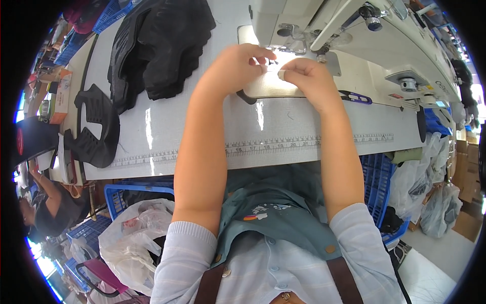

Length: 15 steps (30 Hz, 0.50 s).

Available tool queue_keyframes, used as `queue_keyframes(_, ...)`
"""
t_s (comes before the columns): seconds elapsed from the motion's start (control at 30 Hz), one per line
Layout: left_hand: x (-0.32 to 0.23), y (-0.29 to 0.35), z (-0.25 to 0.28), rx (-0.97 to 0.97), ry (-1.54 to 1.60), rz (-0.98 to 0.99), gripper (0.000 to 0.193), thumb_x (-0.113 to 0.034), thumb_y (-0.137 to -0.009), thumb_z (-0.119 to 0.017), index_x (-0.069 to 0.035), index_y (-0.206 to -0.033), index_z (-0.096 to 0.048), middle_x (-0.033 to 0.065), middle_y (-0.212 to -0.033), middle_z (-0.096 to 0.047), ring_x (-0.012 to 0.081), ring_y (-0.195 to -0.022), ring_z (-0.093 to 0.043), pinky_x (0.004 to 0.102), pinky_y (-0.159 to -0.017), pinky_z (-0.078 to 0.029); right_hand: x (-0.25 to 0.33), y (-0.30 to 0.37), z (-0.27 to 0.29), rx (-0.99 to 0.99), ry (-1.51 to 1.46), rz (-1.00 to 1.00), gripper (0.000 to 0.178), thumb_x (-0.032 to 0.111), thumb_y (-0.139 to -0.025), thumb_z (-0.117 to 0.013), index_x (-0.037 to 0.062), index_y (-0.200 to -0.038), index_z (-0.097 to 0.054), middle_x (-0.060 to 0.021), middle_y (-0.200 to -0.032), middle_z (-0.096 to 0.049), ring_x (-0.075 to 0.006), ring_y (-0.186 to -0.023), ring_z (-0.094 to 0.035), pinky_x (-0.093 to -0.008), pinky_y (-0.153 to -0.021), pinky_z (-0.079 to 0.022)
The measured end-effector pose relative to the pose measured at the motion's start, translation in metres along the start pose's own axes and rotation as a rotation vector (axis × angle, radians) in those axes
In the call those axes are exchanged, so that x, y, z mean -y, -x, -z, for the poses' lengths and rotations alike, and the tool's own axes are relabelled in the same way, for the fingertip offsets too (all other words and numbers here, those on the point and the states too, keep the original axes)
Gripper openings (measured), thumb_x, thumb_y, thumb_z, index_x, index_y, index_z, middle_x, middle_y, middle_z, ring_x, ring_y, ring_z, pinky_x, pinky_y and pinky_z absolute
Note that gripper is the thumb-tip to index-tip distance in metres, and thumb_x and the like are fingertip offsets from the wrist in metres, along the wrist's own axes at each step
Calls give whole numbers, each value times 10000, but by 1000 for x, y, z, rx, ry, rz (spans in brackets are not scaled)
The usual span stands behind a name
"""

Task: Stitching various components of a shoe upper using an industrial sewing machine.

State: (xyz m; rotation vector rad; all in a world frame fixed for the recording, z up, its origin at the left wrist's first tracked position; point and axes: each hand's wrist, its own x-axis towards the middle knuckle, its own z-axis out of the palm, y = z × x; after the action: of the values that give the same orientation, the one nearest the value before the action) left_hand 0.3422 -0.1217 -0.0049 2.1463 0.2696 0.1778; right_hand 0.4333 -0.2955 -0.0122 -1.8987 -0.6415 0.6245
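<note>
Both my hands are at the lit plate under the head of a white sewing machine (405, 63). My left hand (235, 66) has its thumb and fingers curled toward each other beside a small dark bit (273, 62) near the needle area. What that bit is cannot be made out. Facing it, my right hand (310, 78) is closed in a pinch with the thumb pointing left. Anything between its fingertips is too small to see. Thread snips (355, 97) with dark handles lie just right of my right wrist.
Black shaped pieces (172, 45) are stacked at the table's far left, with one single black cutout (96, 126) nearer. A measuring tape (273, 147) runs along the front edge. Blue crates (377, 185) and plastic bags (136, 238) stand below. Another person (55, 205) sits at far left.
</note>
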Motion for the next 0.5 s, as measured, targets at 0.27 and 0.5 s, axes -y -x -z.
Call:
queue_keyframes(0.27,-8,3,4,83,-15,75,170,-145,-796,-709,-53,-939,-708,47,-773,-605,145,-717,-533,277,-656,-452,6,4,1,-31,-57,-35,168,228,-775,-700,74,-842,-697,60,-716,-578,-41,-656,-457,-204,-562,-329)
queue_keyframes(0.5,-1,2,-1,14,-15,-38,158,-148,-804,-699,-44,-923,-706,41,-747,-591,135,-709,-528,272,-651,-447,5,4,1,-33,-49,-11,169,240,-767,-706,82,-828,-699,67,-683,-550,-31,-603,-411,-202,-529,-296)
